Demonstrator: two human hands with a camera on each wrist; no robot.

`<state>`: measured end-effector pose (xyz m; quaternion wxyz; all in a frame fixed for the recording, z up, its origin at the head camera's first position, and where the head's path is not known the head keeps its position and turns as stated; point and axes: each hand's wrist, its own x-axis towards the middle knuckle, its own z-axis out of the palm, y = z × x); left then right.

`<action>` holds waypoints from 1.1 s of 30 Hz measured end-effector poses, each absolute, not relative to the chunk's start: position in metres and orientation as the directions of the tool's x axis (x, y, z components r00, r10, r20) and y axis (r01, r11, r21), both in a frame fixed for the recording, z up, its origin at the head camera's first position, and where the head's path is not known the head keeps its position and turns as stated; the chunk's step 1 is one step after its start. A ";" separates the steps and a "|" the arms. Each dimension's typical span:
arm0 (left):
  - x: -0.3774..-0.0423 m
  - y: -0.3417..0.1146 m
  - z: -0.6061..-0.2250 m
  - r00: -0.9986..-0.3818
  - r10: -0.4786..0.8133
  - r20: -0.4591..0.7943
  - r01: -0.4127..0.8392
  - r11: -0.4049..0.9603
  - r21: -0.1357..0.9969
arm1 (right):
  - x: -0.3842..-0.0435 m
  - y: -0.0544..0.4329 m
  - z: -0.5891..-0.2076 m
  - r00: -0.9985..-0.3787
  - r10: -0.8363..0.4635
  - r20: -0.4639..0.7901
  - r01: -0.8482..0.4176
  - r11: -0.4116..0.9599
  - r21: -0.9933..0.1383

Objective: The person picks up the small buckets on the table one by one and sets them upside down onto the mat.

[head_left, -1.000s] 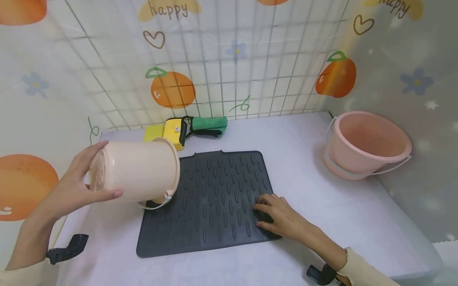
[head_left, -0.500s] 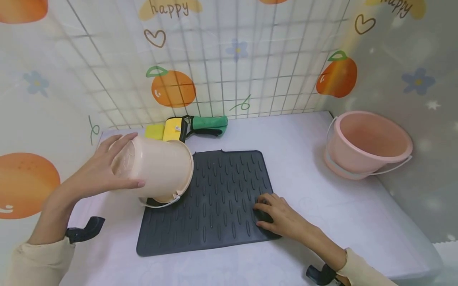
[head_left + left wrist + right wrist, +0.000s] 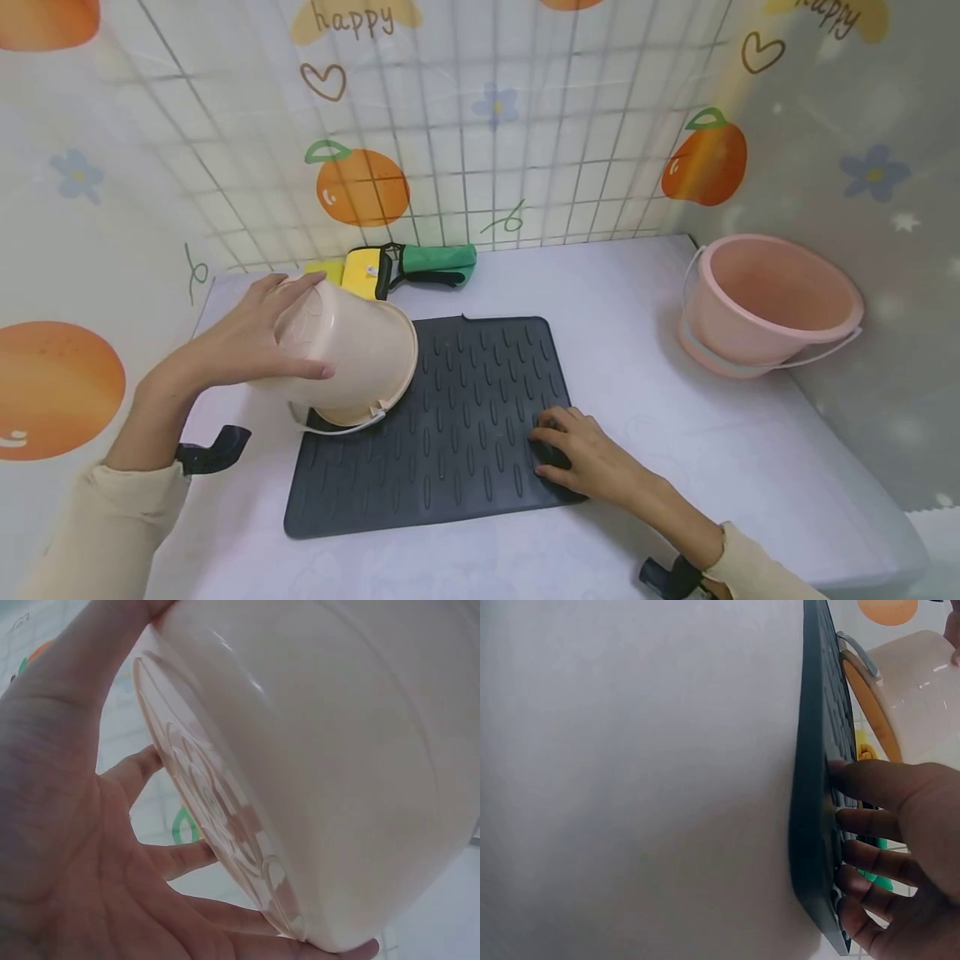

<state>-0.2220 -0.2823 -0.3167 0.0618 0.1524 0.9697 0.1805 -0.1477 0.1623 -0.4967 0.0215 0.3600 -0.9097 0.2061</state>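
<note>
My left hand (image 3: 243, 342) grips a cream bucket (image 3: 367, 350) by its base, thumb along the near side and fingers over the far edge. The bucket is tipped, its mouth facing right and down over the left part of a dark ribbed mat (image 3: 465, 417). Its pale handle (image 3: 341, 431) hangs below the rim. Seen from the left wrist, the fingers are spread around the moulded bottom of the bucket (image 3: 322, 750). My right hand (image 3: 588, 458) rests its fingertips on the mat's right edge; the right wrist view shows these fingertips (image 3: 847, 817) touching the ribbed surface.
A pink bucket (image 3: 772, 308) with a pale handle stands upright at the right of the white-covered table (image 3: 630, 333). Behind the mat lie a yellow pouch-like item (image 3: 365, 271) and a green roll with a black handle (image 3: 438, 262). A patterned curtain (image 3: 487, 150) borders the back.
My left hand has carried the cream bucket rightward over the mat and tipped its mouth further down. The right hand stays in place on the mat.
</note>
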 end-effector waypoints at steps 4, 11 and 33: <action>-0.228 -0.271 -0.313 -0.935 0.334 -0.117 0.276 0.895 0.350 | -0.148 0.163 -0.496 -0.740 -0.646 0.188 -0.664 0.656 -0.359; -0.237 -0.252 -0.308 -0.922 0.334 -0.194 0.264 0.912 0.315 | -0.148 0.164 -0.498 -0.743 -0.643 0.185 -0.660 0.658 -0.363; -0.259 -0.215 -0.313 -0.880 0.370 -0.299 0.306 0.921 0.240 | -0.149 0.166 -0.501 -0.736 -0.649 0.192 -0.668 0.651 -0.360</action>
